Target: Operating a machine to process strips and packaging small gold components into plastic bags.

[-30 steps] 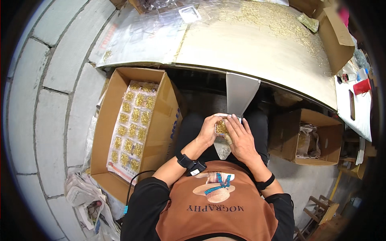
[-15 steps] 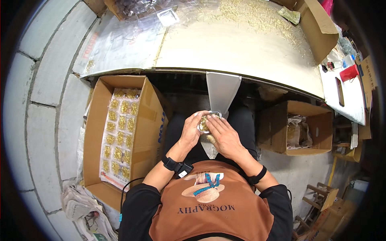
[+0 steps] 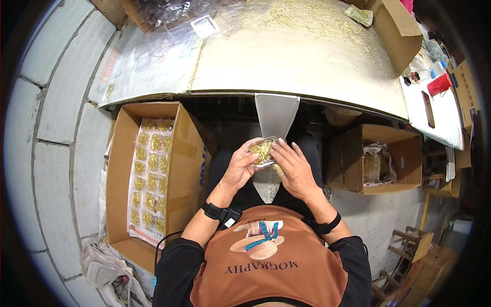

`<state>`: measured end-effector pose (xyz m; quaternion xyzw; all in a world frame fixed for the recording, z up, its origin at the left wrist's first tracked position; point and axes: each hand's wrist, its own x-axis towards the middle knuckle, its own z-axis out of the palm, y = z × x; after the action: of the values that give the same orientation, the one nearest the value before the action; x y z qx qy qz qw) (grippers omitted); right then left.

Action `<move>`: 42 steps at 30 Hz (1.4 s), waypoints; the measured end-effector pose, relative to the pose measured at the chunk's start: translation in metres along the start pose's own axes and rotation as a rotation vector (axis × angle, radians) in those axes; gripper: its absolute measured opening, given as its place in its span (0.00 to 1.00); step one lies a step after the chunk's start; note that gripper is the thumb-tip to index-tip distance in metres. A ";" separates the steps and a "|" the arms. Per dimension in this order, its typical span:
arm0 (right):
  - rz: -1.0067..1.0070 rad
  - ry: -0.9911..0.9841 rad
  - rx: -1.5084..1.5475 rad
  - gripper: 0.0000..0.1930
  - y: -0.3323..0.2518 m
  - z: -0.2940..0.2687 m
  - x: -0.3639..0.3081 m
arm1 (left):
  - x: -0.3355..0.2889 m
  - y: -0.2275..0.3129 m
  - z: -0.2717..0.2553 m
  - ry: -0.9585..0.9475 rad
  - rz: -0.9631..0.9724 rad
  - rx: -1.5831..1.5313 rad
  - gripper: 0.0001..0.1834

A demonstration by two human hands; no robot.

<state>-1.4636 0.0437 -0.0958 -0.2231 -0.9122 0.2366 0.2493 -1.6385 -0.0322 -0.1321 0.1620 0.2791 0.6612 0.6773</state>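
Note:
My left hand (image 3: pixel 239 166) grips a small clear plastic tray (image 3: pixel 265 166) from its left side, fingers behind it and thumb at the near edge. Inside lies a tangled heap of small gold-coloured metal pieces (image 3: pixel 261 150), too fine to name. My right hand (image 3: pixel 297 171) is at the tray's right side, its fingers stretched and slightly apart, fingertips touching the rim and the outermost pieces. Something pale yellow covers its thumb. Both hands are above my lap, before the table's front edge.
On the left stands an open cardboard box (image 3: pixel 185 169) with rows of filled packs (image 3: pixel 152 174). Another open box (image 3: pixel 345 163) sits under the table (image 3: pixel 302 66) at right. More gold pieces and an unfilled clear tray (image 3: pixel 204 26) lie on the tabletop. A grey panel (image 3: pixel 276 113) stands under its edge.
My right hand has slid off the heap to the tray's right edge, baring the gold pieces. The tray has tilted a little, and my left thumb now shows on its near edge.

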 end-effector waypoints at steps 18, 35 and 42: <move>0.094 -0.006 -0.037 0.31 -0.011 -0.017 0.041 | 0.001 -0.009 0.005 0.078 0.021 0.136 0.25; 0.241 -0.100 0.060 0.30 0.000 0.017 0.073 | 0.001 -0.001 0.003 -0.098 -0.033 -0.221 0.35; 0.081 -0.178 -0.370 0.30 -0.014 0.036 0.075 | 0.002 0.002 0.021 0.047 -0.048 -0.318 0.36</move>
<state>-1.5463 0.0608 -0.0897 -0.2796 -0.9488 0.0937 0.1129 -1.6279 -0.0271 -0.1146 0.0305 0.1904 0.6844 0.7031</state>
